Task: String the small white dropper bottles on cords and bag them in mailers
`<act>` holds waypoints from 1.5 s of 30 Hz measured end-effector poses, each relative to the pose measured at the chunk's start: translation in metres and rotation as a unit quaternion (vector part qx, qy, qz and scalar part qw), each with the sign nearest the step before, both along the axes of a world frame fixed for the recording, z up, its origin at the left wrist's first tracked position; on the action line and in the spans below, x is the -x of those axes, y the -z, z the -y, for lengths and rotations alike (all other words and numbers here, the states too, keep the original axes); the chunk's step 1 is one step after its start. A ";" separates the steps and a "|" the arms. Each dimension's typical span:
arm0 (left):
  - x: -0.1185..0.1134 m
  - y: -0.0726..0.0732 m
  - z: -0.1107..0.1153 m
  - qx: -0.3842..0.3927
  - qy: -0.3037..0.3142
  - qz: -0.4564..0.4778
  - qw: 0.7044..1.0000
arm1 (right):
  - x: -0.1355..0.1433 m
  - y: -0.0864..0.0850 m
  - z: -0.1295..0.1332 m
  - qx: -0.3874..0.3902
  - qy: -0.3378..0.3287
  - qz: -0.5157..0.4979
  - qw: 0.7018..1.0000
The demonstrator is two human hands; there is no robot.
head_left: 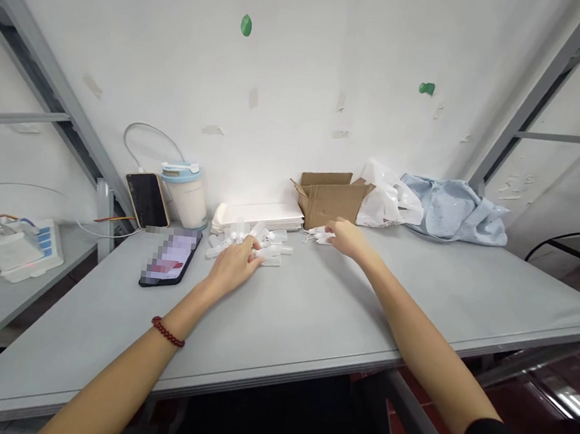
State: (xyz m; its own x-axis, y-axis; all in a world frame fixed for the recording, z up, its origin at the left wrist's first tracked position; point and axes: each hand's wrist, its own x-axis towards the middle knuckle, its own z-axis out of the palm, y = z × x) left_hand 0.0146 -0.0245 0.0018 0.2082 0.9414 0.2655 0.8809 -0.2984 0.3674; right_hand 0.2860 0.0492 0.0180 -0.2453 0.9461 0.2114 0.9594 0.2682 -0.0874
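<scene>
My left hand, with a dark red bead bracelet on the wrist, reaches into a loose pile of small clear plastic tubes. Its thumb and fingers are curled closed on a tube at the near side, mostly covered by the hand. To the right, my right hand pinches among small white pieces lying in front of an open cardboard box. Its fingertips are bent down, and the piece between them is partly hidden.
Behind the tubes lies a stack of flat white boxes. A phone lies left, near a cup and an upright charging phone. A white plastic bag and light blue cloth sit against the wall at right.
</scene>
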 end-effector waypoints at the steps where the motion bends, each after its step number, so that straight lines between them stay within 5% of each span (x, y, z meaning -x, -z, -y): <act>1: 0.001 0.000 -0.001 -0.001 0.000 0.003 1.000 | -0.004 0.002 -0.003 0.001 -0.002 -0.002 1.000; 11: 0.006 -0.004 -0.002 -0.030 -0.009 0.070 0.997 | -0.004 0.013 -0.008 0.050 -0.019 -0.020 0.998; 22: -0.002 -0.007 0.001 0.014 0.028 0.217 0.976 | 0.032 -0.011 0.028 0.064 -0.192 -0.299 0.932; 28: 0.000 -0.009 -0.003 0.079 0.027 0.325 0.942 | 0.050 0.005 0.033 0.003 -0.217 -0.236 0.947; 41: -0.004 -0.014 -0.001 0.127 0.040 0.318 0.939 | 0.063 0.010 0.042 -0.043 -0.259 -0.201 0.944; 45: -0.005 -0.016 0.001 0.151 0.025 0.381 0.912 | 0.063 0.011 0.043 -0.053 -0.257 -0.194 0.945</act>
